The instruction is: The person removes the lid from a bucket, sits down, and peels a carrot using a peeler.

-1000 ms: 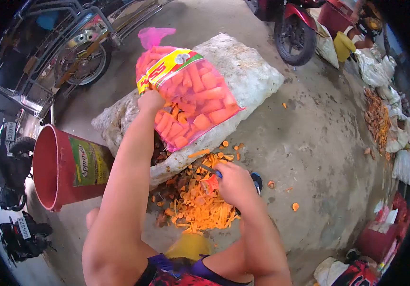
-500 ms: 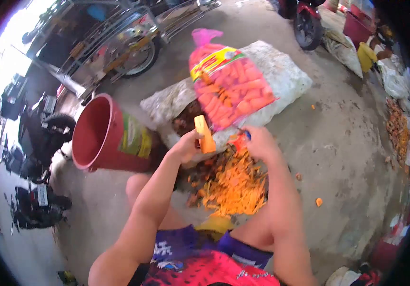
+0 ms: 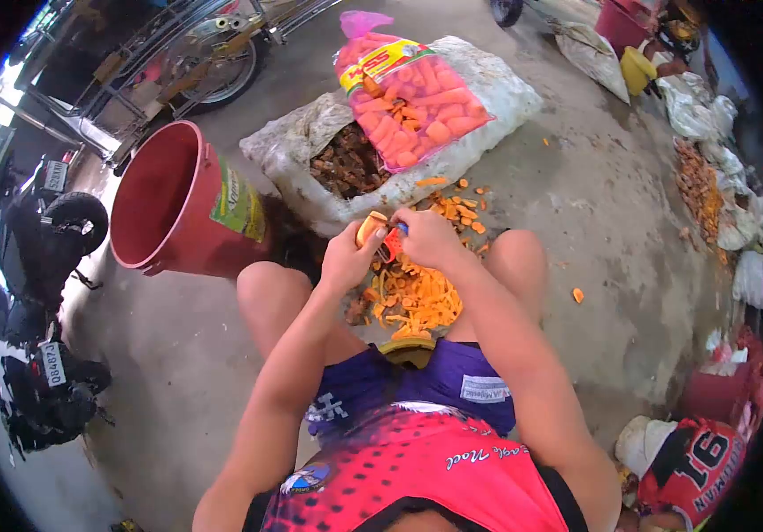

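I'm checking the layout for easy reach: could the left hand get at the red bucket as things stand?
Probably yes. The left hand holds an orange piece, but the open-topped red bucket looks close by, with nothing visibly blocking its mouth.

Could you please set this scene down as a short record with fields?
Left hand: the left hand grips an orange carrot-like piece
Right hand: the right hand grips a blue-handled tool, mostly hidden
Between the knees: a heap of orange peelings on the floor
Ahead: a pink bag of orange pieces, lying on a white sack
Sack opening: dark, lumpy contents, kind unclear
Left side: a red bucket with a green and yellow label
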A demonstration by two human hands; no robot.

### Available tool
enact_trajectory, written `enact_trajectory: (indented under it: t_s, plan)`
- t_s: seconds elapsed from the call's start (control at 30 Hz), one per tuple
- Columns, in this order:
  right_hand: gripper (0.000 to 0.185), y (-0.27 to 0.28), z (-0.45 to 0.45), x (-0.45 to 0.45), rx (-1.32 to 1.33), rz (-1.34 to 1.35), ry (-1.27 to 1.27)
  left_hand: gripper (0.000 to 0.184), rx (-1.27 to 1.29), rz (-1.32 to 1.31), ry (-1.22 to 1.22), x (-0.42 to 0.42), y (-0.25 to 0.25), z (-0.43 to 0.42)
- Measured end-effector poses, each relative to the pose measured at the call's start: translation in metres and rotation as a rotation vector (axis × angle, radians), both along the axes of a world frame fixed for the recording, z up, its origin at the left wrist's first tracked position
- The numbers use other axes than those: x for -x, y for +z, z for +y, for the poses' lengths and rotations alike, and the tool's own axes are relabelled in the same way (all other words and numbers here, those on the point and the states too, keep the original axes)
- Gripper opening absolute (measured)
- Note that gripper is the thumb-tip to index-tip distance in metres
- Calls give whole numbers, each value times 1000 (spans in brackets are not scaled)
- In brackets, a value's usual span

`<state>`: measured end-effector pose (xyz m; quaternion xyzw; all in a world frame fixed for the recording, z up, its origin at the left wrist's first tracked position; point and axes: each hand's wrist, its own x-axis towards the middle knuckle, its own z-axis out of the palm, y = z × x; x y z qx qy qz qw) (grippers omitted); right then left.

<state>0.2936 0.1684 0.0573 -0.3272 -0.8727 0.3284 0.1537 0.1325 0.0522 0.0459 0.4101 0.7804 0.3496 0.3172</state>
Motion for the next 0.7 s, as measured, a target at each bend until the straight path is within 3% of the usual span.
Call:
enact_trajectory:
  t_s: [0.1,0.2,0.27,0.3,0.33,0.37,0.4,0.43,0.57,0.7]
  plan:
    - [22,-26,-2,6,-27,-103,-18,43,-84,261,-69,-7,-7,-6]
    - [24,-72,19,-3,24,-491,85,44,-291,349,-168,0,-6,-15]
    - [29,-67,25,-10,148,-562,151,44,-267,116,-41,8,-9,-10]
    - [28,-54,24,-13,187,-492,195,45,-246,-11,30,11,-17,-9]
    - [28,-41,28,-13,218,-422,236,42,-176,-399,117,18,-25,-5]
    - [28,-34,35,-12,246,-349,276,42,-169,-554,162,21,-32,-3]
    - [29,-47,44,-15,317,-99,273,43,-157,-708,204,22,-30,-2]
    - [31,-30,44,-13,325,-69,233,44,-138,-861,245,20,-24,-2]
    - [38,21,34,-11,364,39,176,53,-183,-948,212,9,-35,8]
    - [40,-6,27,-5,490,115,167,52,-62,-1057,207,1,-29,10]
